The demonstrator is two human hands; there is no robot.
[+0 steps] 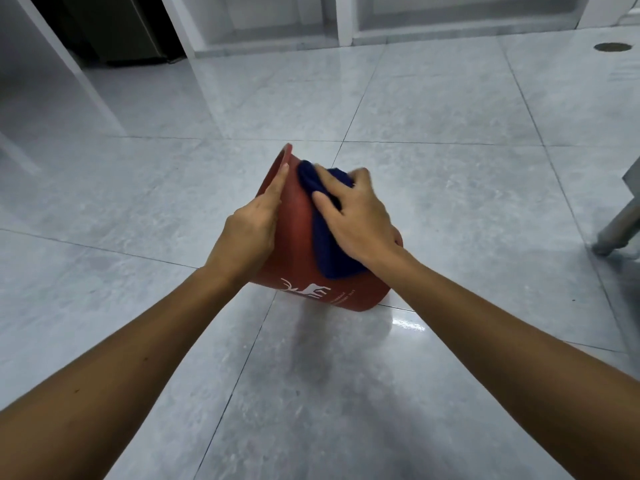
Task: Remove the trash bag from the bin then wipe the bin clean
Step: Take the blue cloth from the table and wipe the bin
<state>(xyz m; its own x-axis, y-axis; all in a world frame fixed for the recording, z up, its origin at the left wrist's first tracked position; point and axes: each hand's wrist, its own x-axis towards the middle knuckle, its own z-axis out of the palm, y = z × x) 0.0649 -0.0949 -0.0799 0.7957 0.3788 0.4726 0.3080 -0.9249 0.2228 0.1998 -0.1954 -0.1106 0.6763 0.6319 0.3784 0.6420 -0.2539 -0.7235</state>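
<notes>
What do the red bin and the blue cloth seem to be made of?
The red bin looks like moulded plastic: smooth matte wall, thin rim, white printed logo. The blue cloth looks like soft, fuzzy fabric, perhaps microfibre, bunching under the right hand.

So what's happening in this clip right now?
A person is wiping a red bin with a dark blue cloth. The bin is tipped, its open end facing away, over a grey tiled floor. The left hand steadies its side near the rim, while the right hand presses the cloth against the outer wall. No trash bag is in view.
</notes>
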